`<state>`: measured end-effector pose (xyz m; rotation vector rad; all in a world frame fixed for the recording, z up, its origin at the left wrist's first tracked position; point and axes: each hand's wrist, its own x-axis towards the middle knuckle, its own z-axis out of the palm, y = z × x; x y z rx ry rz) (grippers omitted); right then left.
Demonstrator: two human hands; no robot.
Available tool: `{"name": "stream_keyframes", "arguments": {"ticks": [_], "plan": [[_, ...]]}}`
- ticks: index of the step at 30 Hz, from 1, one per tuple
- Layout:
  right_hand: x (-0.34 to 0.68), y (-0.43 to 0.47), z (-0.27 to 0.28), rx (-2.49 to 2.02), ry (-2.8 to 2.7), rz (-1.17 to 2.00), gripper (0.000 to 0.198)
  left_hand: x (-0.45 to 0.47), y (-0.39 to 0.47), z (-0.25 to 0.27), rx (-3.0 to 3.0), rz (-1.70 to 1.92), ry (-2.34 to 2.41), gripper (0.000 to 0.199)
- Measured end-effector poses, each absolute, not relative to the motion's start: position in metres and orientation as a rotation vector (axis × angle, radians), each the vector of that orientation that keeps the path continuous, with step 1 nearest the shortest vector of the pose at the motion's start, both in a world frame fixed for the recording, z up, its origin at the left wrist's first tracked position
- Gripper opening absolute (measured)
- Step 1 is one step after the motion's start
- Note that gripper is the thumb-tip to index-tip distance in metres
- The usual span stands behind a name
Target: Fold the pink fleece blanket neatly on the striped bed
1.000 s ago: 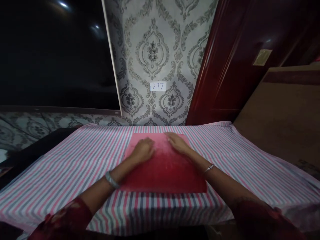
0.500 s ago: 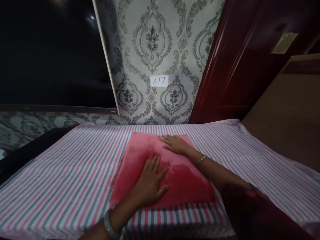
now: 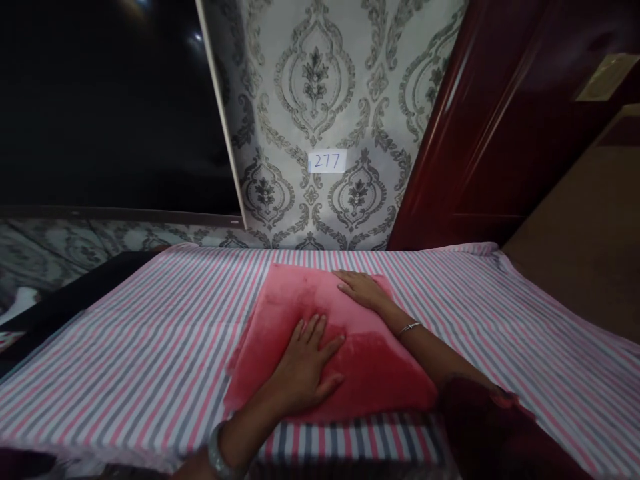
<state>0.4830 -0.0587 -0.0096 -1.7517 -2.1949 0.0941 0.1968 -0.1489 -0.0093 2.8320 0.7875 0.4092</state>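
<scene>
A folded red plush cloth (image 3: 380, 373) lies flat on a striped tablecloth (image 3: 165, 347) in pink, grey and white. My left hand (image 3: 305, 367) rests palm down near the cloth's middle, fingers spread. Farther back, my right hand (image 3: 363, 289) lies flat by the cloth's far right edge, its fingers stretched out to the left. Neither hand grips anything. The pile looks darker around the left hand and toward the near right, paler at the back. Part of the near left side is hidden under my left forearm.
Patterned wallpaper (image 3: 315, 73) rises behind the table, with a paper label (image 3: 327, 161) reading 277. A large dark screen (image 3: 110, 113) hangs at the left. To the right stand a dark red door (image 3: 480, 147) and a brown panel (image 3: 585, 233).
My right hand has slid a little to the right along the cloth's far edge. The left hand stays on the same part of the cloth. The whole view has shifted slightly.
</scene>
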Motion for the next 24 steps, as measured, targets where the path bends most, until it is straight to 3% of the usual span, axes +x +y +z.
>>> {"name": "stream_keyframes", "arguments": {"ticks": [6,11,15,24], "plan": [[0.46,-0.067,0.02,-1.801,-2.238,0.085,0.056,0.181,-0.155,0.006,2.895,0.491,0.814,0.063],[0.377,-0.078,0.039,-1.272,-2.657,0.124,0.052,0.143,-0.167,-0.008,3.003,0.778,1.096,0.051],[0.328,-0.062,0.029,-1.057,-2.836,0.213,0.054,0.127,-0.177,-0.035,3.093,0.954,1.281,0.055],[0.334,0.019,0.01,-1.458,-2.634,0.366,0.058,0.131,-0.177,-0.049,3.084,1.026,1.307,0.057]]}}
